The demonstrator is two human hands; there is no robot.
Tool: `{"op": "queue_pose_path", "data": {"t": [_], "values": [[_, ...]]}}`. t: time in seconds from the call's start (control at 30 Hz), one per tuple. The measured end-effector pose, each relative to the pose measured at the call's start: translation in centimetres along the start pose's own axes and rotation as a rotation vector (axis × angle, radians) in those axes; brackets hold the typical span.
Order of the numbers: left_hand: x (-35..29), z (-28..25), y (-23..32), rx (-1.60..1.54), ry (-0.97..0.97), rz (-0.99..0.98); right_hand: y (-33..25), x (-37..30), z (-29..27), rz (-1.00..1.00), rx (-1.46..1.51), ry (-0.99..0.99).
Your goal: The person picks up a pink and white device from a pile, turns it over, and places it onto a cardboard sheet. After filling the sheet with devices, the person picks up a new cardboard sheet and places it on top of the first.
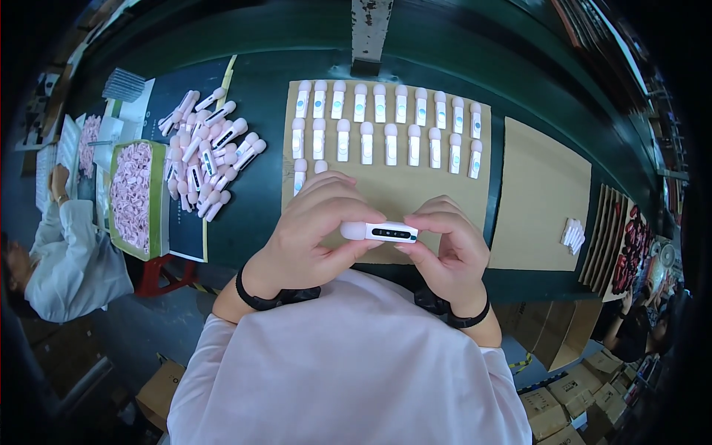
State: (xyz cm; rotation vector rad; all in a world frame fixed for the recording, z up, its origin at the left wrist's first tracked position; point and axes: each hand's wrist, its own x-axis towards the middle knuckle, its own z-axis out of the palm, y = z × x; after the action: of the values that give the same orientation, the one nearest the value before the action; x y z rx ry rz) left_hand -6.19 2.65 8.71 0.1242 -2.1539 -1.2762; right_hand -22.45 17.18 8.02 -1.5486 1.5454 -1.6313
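Observation:
Between both hands, above the front of a brown cardboard sheet (445,194), lies a small wand massager (391,233) with a pale pink round head and a white body. Its black button panel faces up. My left hand (304,230) pinches it at the head and neck, and my right hand (454,241) grips the tail end between thumb and fingers. Beyond my hands, similar massagers (367,144) stand out in rows on the sheet, heads pointing away. My left hand partly covers the third, shorter row.
Left of the sheet is a heap of massagers (200,159). A green-rimmed bin (156,200) of small pink pieces stands farther left, near a co-worker (78,245). At right, another cardboard sheet (538,193) carries a small white bundle (572,236). A metal post (368,33) rises at the back.

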Motion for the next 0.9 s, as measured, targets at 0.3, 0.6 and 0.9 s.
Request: {"op": "queue_pose_path", "data": {"t": [0.3, 0.6, 0.9], "values": [[-0.4, 1.0, -0.5, 0.003, -0.043, -0.162, 0.2, 0.1, 0.1, 0.015, -0.019, -0.004], [-0.5, 1.9, -1.1, -0.072, 0.048, -0.233, 0.9, 0.9, 1.7, 0.199, 0.245, 0.029], [-1.4, 2.4, -2.7, 0.003, -0.004, -0.201, 2.2, 0.7, 2.1, 0.14, 0.19, 0.075]]}}
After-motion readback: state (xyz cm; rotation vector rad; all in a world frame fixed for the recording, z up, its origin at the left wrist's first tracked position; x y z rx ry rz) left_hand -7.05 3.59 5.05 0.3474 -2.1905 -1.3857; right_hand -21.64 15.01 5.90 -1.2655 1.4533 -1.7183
